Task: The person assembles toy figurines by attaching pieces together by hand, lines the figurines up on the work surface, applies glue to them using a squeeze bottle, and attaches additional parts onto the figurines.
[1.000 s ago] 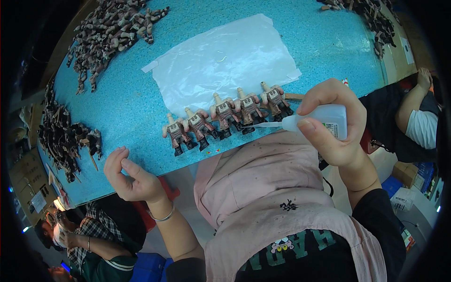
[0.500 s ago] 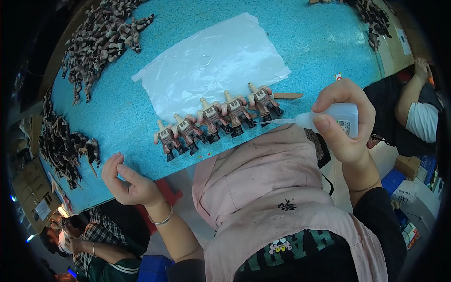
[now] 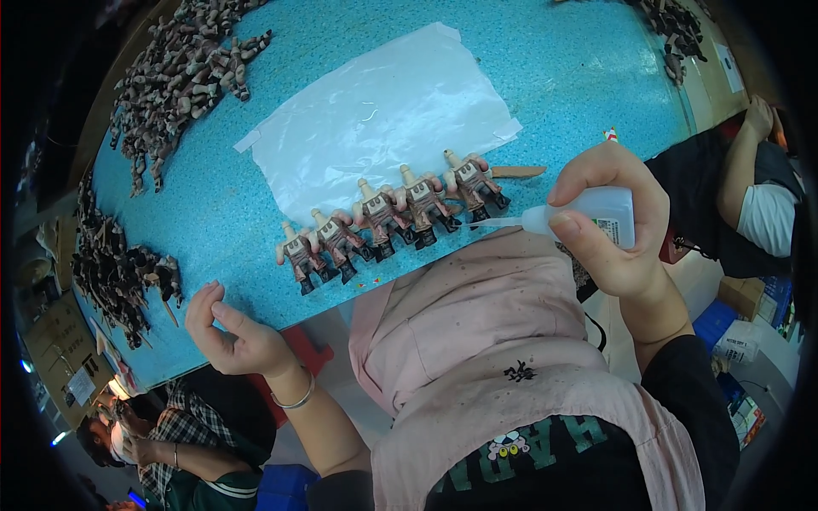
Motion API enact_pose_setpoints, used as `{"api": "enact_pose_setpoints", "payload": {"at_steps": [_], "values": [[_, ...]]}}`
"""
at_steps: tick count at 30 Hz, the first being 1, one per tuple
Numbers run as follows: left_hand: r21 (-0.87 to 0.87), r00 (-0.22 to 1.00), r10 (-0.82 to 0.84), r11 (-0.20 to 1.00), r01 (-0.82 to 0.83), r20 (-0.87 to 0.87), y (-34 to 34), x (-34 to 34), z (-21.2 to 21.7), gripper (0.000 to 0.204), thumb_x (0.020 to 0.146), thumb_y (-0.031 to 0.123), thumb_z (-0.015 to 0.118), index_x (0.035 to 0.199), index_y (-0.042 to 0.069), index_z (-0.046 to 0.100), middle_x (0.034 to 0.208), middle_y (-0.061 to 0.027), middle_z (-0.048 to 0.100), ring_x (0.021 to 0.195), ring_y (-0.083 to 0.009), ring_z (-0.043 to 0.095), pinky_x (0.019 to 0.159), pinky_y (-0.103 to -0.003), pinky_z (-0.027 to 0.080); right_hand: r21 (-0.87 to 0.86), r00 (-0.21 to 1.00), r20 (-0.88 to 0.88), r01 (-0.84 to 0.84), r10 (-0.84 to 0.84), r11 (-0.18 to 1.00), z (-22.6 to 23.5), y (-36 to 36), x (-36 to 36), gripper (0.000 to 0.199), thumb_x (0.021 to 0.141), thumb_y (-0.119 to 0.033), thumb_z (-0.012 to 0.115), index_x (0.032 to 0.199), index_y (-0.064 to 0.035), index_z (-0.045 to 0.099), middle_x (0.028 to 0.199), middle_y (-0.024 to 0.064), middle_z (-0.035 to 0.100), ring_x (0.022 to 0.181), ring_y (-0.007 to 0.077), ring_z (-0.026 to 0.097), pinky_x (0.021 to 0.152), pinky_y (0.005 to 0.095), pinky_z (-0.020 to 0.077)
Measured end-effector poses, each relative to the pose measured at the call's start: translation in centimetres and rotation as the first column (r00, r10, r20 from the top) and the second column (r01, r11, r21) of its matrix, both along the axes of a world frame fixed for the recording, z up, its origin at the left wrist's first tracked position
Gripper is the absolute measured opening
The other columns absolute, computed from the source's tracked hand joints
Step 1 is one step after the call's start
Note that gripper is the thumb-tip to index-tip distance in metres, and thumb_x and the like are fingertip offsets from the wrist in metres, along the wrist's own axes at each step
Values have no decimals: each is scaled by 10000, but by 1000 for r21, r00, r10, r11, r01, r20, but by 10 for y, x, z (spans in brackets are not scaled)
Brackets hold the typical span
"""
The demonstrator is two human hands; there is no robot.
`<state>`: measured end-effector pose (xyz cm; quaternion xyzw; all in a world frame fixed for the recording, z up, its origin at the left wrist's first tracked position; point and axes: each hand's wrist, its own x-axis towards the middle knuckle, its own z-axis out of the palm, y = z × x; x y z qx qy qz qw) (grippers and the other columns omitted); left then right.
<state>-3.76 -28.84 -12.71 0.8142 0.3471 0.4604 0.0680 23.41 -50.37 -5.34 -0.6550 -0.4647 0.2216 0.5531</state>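
Observation:
My right hand (image 3: pixel 626 247) is wrapped round a translucent white squeeze bottle (image 3: pixel 617 209), thumb and forefinger at its shoulder. The bottle lies sideways, its long thin nozzle (image 3: pixel 498 222) pointing left to the boots of the figures at the right of a row. That row of several small headless figures has a middle figurine (image 3: pixel 382 213), with pale neck pegs, brownish torsos and black boots. They lie near the table's front edge. My left hand (image 3: pixel 237 332) hovers at that edge, left of the row, fingers loosely bent and apart, holding nothing.
A clear plastic sheet (image 3: pixel 383 111) is taped to the blue table (image 3: pixel 562 85) behind the row. A flat wooden stick (image 3: pixel 520 172) lies beside the rightmost figure. Piles of pale parts (image 3: pixel 183 85) and dark parts (image 3: pixel 119 272) sit left. People sit at both sides.
My right hand has moved a little left with the squeeze bottle, bringing its body closer to the row. My left hand stays almost where it was.

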Motion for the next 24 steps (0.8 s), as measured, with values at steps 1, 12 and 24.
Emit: {"api": "enact_pose_setpoints", "payload": {"at_steps": [1,12,24], "values": [[-2,1000,0,1000,0,1,0,0,0,138,884,7,480,889,-54,605,894,-150,636,844,-272,599,793,-371,481,1,1000,0,2,-2,1000,0,0,0,132,789,-10,707,882,4,614,855,62,610,761,126,590,731,257,491],[1,1000,2,1000,-2,1,0,1,0,139,894,8,479,889,-53,605,898,-146,635,844,-268,599,797,-367,478,81,993,32,110,-113,991,0,-14,12,132,787,-28,690,887,3,610,825,59,609,713,95,565,622,208,428],[-24,1000,-9,1000,8,-29,1,2,-4,141,913,28,482,903,-48,600,908,-149,631,854,-268,598,803,-365,477,27,977,49,206,-207,978,-4,-29,18,106,803,-31,678,875,-12,602,799,34,607,674,65,543,595,191,420]]}}
